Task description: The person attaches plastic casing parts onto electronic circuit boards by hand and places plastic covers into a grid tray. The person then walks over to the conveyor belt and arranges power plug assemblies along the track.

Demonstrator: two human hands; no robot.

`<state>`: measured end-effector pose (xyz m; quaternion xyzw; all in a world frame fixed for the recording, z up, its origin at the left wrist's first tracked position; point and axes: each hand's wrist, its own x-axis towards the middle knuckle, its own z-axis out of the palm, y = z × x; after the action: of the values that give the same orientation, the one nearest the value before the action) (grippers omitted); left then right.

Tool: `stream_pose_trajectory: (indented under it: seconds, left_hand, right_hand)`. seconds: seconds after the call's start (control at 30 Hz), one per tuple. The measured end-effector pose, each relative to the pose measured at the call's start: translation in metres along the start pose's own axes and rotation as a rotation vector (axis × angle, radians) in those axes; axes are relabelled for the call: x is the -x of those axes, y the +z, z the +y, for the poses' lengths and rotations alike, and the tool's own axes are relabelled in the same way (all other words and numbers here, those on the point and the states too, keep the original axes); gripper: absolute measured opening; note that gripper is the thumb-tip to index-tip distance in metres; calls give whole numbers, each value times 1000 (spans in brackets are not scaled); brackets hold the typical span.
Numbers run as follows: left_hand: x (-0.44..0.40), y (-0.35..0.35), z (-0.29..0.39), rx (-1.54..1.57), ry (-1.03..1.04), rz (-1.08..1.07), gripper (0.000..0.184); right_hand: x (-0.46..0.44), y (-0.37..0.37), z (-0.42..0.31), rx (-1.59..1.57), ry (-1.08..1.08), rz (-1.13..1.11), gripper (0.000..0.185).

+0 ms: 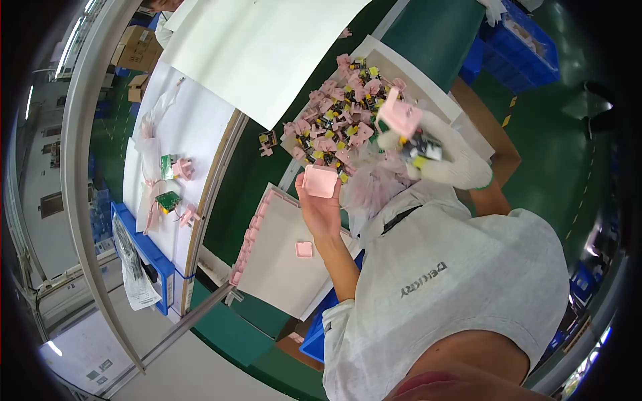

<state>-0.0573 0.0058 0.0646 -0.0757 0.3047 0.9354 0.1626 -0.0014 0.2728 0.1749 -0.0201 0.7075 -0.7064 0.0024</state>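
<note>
My bare left hand point(321, 215) holds a pale pink square cover point(321, 182), palm up, below the pile's lower edge. My right hand point(451, 150), in a whitish glove and a little blurred, grips a pink plug housing point(400, 115) with a dark and yellow circuit part point(422, 148) at its lower side. Behind both hands lies a heap of pink housings with boards and yellow parts point(334, 117) on a light tray. Another pink square cover point(303, 250) rests alone on a beige board point(277, 267), below my left hand.
A row of pink pieces point(246, 242) lines the beige board's left edge. Green boards with pink plugs point(168, 200) lie on the white table at left. A large white sheet point(261, 53) covers the top. Blue crates point(518, 50) stand at upper right; another person's sleeve point(162, 30) shows top left.
</note>
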Motion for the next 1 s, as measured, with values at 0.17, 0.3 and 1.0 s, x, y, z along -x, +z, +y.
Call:
stream_pose_trajectory:
  seconds: [0.17,0.3,1.0]
  left_hand:
    - [-3,35,8,99,40,-71,42]
    - [-10,52,3,132,6,-142,48]
    - [-14,18,-40,-276,-22,-62,50]
  right_hand:
    - [-6,4,-2,-378,8,-237,48]
    - [-17,22,25,-556,47,-116,43]
    - [-37,74,37,548,-164,-167,52]
